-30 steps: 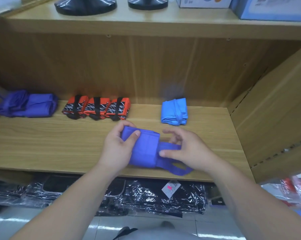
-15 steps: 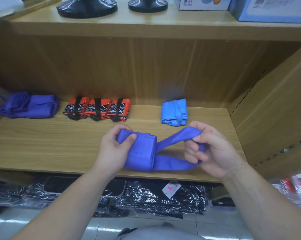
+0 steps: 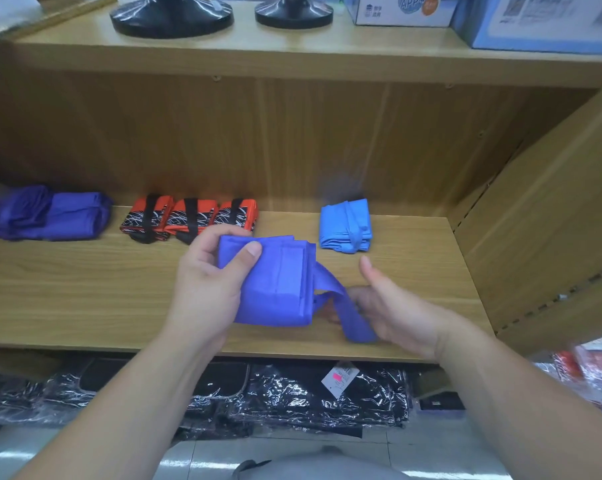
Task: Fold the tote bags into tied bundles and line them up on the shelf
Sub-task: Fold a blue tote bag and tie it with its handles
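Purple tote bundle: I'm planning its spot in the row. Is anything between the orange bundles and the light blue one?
Nothing visible. The left hand holds the purple tote bundle in front of that gap, and the shelf between the orange bundles and light blue bundle shows bare wood.

Folded purple tote bag (image 3: 275, 289), strap (image 3: 348, 313) trailing right, over the shelf (image 3: 85, 289) front. Behind: three orange-black bundles (image 3: 188, 218), one blue bundle (image 3: 346, 225), loose purple bags (image 3: 46, 213) far left
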Demonstrator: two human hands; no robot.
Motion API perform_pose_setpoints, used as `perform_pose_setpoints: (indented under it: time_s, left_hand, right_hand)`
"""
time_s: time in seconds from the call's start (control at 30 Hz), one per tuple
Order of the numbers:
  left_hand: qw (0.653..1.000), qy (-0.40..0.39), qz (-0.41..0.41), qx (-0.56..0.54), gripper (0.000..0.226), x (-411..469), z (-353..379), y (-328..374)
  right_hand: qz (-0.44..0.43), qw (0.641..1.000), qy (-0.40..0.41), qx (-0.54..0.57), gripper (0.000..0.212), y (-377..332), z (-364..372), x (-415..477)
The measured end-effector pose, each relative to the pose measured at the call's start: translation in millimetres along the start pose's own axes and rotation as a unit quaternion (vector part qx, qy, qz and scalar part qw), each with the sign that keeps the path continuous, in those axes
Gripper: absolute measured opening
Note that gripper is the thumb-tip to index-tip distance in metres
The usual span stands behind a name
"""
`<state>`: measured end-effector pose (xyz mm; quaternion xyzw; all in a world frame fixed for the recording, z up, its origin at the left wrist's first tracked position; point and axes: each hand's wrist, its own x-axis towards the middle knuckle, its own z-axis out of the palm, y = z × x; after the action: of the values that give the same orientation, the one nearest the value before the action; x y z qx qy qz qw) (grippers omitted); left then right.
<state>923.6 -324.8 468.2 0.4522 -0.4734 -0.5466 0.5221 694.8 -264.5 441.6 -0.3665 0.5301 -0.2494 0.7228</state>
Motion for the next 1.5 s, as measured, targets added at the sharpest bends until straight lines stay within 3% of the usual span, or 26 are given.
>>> perform_pose_setpoints:
  time_s: [0.1,0.2,0.27,0.37,0.47,0.53,0.63,0.73,0.83,0.9,0.97,1.13,1.23,1.37,1.5]
  left_hand:
    - [0.998,-0.055,-0.016,-0.013,0.014,-13,-1,0]
    - [0.994,-0.104,-0.021,0.037,0.014,-27,4,-11]
    - [0.994,-0.097,-0.031,0.049,0.016,-27,4,-21]
    - [0.996,-0.041,-0.029,0.078,0.021,-16,-5,-35]
    - [0.992,-0.02,-0.002,0.121,0.019,-4,-12,-42]
    - [0.991,-0.011,0.007,0.135,0.019,3,-14,-42]
    - [0.992,0.011,0.023,0.125,0.015,15,-13,-35]
    - [0.993,0.017,0.036,0.114,0.012,20,-6,-27]
    - [0.993,-0.007,0.038,0.113,0.012,18,-2,-20]
    - [0.991,-0.031,0.046,0.123,0.013,15,-3,-17]
    - [0.988,-0.059,0.053,0.129,0.013,11,-4,-15]
    - [0.984,-0.06,0.069,0.155,0.015,4,-12,-14]
    - [0.983,-0.058,0.071,0.159,0.016,3,-9,-13]
    - [0.982,-0.074,0.066,0.161,0.019,1,5,-10]
    - [0.987,-0.032,0.07,0.139,0.014,1,0,-2]
  right_hand:
    - [-0.07,0.983,0.047,0.165,0.102,-14,8,10]
    - [-0.161,0.911,0.051,0.377,0.1,-35,13,10]
    - [-0.192,0.889,0.06,0.412,0.096,-47,16,6]
    - [-0.25,0.892,0.037,0.375,0.085,-49,16,0]
    - [-0.292,0.911,-0.093,0.275,0.077,-47,18,-9]
    - [-0.283,0.926,-0.155,0.196,0.078,-43,18,-14]
    - [-0.221,0.944,-0.17,0.174,0.08,-35,11,-17]
    - [-0.194,0.949,-0.151,0.199,0.068,-29,5,-21]
    - [-0.219,0.955,-0.054,0.193,0.043,-26,7,-26]
    - [-0.232,0.963,-0.001,0.14,0.066,-25,9,-29]
    - [-0.232,0.967,0.007,0.107,0.072,-23,7,-32]
    - [-0.233,0.957,-0.052,0.165,0.055,-28,-1,-43]
    - [-0.253,0.956,-0.053,0.137,0.046,-33,9,-45]
    - [-0.252,0.963,0.01,0.095,0.036,-37,19,-36]
    - [-0.217,0.969,0.106,0.051,0.028,-38,14,-30]
